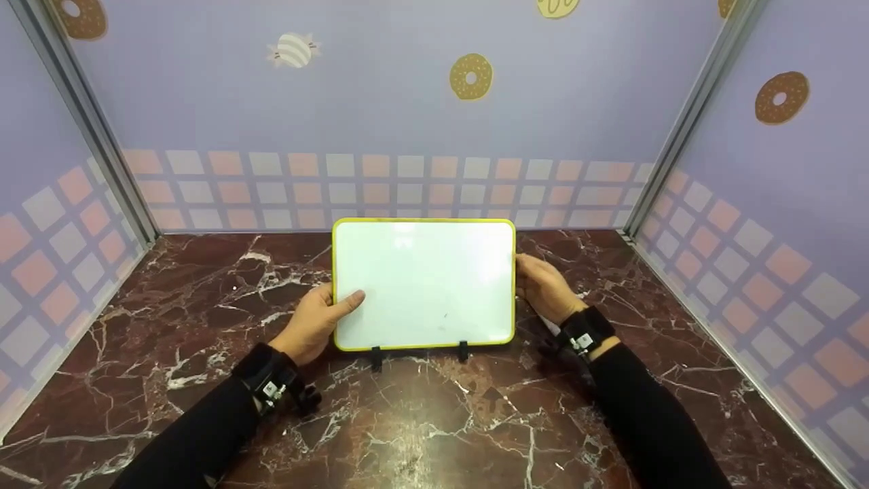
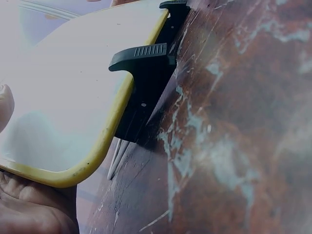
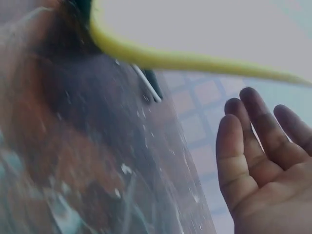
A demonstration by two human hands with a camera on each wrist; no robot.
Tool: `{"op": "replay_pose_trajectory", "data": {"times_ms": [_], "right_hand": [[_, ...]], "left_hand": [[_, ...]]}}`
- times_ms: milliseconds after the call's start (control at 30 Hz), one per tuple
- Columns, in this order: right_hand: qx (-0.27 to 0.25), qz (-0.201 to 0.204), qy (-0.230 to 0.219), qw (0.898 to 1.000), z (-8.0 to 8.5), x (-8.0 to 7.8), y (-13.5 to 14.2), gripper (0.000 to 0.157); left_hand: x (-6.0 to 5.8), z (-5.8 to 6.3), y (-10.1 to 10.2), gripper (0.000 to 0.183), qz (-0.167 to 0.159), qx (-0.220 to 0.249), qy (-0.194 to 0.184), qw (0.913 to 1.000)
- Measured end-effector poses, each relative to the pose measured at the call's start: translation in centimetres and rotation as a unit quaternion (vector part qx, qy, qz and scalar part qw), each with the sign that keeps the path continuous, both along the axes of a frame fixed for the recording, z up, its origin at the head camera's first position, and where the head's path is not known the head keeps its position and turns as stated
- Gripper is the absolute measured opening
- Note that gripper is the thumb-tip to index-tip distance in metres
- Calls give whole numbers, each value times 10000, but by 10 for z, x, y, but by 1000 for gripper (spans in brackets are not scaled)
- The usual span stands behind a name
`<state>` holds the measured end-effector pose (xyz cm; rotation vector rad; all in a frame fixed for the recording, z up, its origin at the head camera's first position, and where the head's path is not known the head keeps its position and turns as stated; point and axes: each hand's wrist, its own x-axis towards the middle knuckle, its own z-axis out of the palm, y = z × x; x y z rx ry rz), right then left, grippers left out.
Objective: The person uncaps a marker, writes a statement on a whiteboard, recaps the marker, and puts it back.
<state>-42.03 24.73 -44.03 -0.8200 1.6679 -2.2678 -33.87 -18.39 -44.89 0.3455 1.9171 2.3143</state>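
A small whiteboard (image 1: 424, 278) with a yellow rim stands upright, leaning slightly back, on a black stand (image 2: 151, 80) whose two front hooks catch its lower edge. My left hand (image 1: 313, 322) holds the board's left edge, thumb on the white face and fingers behind it. At the opposite edge is my right hand (image 1: 548, 293), its fingers extended. In the right wrist view those fingers (image 3: 263, 126) lie just beside the yellow rim, gripping nothing; whether they touch it I cannot tell. Most of the stand is hidden behind the board.
The board stands on a dark red marbled tabletop (image 1: 407, 428) with white veins. Purple patterned walls (image 1: 380, 102) enclose the back and both sides, with metal posts (image 1: 692, 115) at the corners. A thin pale rod (image 3: 147, 84) shows behind the board's lower edge.
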Motion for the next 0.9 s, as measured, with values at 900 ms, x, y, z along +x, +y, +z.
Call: {"op": "replay_pose_trajectory", "data": {"times_ms": [900], "right_hand": [[5572,-1786,1124,8031,-1,-11,31,65]], "left_hand": [[1,1,1,42,-25,103,-85,9999]]}}
